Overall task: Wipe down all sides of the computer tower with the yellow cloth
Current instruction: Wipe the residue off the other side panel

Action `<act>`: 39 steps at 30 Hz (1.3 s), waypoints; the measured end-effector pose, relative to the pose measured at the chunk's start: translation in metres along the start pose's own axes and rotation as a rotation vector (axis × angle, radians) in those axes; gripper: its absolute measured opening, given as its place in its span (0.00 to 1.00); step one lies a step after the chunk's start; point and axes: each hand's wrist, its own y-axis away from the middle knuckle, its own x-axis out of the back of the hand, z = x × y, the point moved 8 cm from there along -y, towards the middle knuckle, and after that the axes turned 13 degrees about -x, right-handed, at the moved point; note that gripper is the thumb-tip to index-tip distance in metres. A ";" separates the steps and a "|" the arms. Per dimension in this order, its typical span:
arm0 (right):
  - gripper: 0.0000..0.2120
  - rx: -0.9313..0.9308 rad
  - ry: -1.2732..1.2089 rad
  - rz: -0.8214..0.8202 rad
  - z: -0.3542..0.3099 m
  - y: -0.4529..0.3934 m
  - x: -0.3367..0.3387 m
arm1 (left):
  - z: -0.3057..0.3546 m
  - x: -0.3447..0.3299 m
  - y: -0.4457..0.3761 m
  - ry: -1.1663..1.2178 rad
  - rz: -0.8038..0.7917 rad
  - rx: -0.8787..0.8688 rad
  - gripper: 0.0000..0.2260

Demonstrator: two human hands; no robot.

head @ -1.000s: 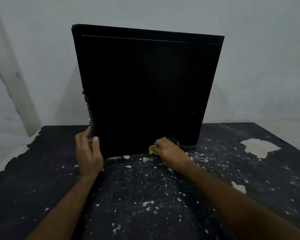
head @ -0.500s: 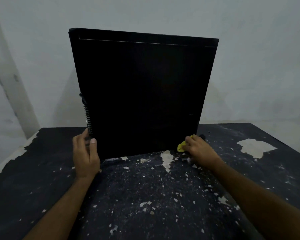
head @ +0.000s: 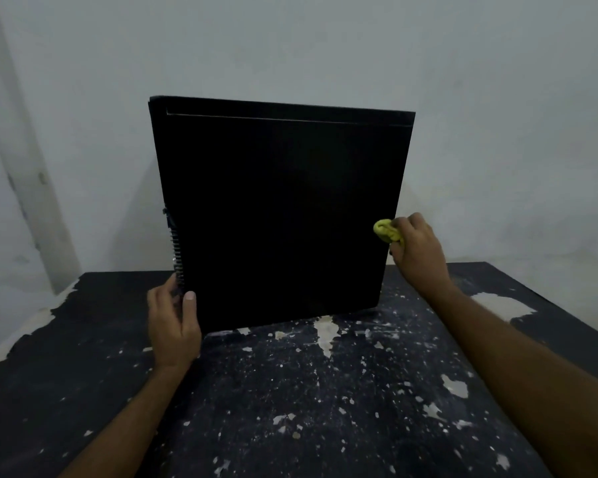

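Both bare forearms reach forward from the bottom edge of the view, the left rising from lower left, the right from lower right. The left hand [head: 173, 326] stands upright, palm turned inward; its thumb lies flat on the dark front panel of the computer tower [head: 280, 212] near the lower left corner, while the fingers wrap round the left edge out of sight. The right arm stretches further and higher, wrist bent slightly inward. The right hand [head: 416, 248] is curled, knuckles toward the camera, fingers bunched around the yellow cloth [head: 387, 231], which pokes out past the fingertips against the tower's right edge, about midway up. The two hands are well apart.
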 end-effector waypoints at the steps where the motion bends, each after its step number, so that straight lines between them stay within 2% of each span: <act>1: 0.15 0.000 -0.002 -0.013 -0.004 0.006 -0.006 | 0.002 0.000 0.000 0.011 0.006 0.010 0.21; 3: 0.16 0.039 -0.010 -0.070 -0.019 0.025 -0.024 | 0.005 0.002 -0.002 0.020 0.032 0.035 0.20; 5: 0.17 0.099 -0.025 -0.151 -0.045 0.049 -0.047 | 0.004 0.001 -0.003 0.014 0.051 0.073 0.23; 9: 0.16 0.305 -0.059 -0.298 -0.114 0.078 -0.087 | 0.001 0.002 -0.003 -0.024 0.040 0.100 0.23; 13: 0.16 0.360 -0.226 -0.292 -0.179 0.071 -0.079 | 0.000 0.003 -0.004 -0.057 0.012 0.123 0.21; 16: 0.15 0.266 -0.420 -0.166 -0.209 0.056 -0.056 | 0.002 0.005 -0.005 -0.059 -0.013 0.127 0.21; 19: 0.15 0.136 -0.558 -0.102 -0.211 0.053 -0.044 | 0.013 0.008 -0.001 -0.066 -0.032 0.119 0.20; 23: 0.20 0.039 -0.649 -0.035 -0.201 0.064 -0.029 | 0.037 0.006 0.012 -0.068 -0.021 0.113 0.18; 26: 0.20 -0.008 -0.693 0.023 -0.203 0.066 -0.011 | 0.056 0.001 0.027 -0.077 -0.023 0.124 0.20; 35: 0.15 -0.249 -0.856 -0.016 -0.199 0.098 0.018 | 0.113 -0.007 0.057 -0.090 -0.144 0.080 0.22; 39: 0.15 -0.272 -0.851 -0.046 -0.194 0.110 0.024 | 0.111 0.009 0.036 -0.048 -0.159 0.035 0.17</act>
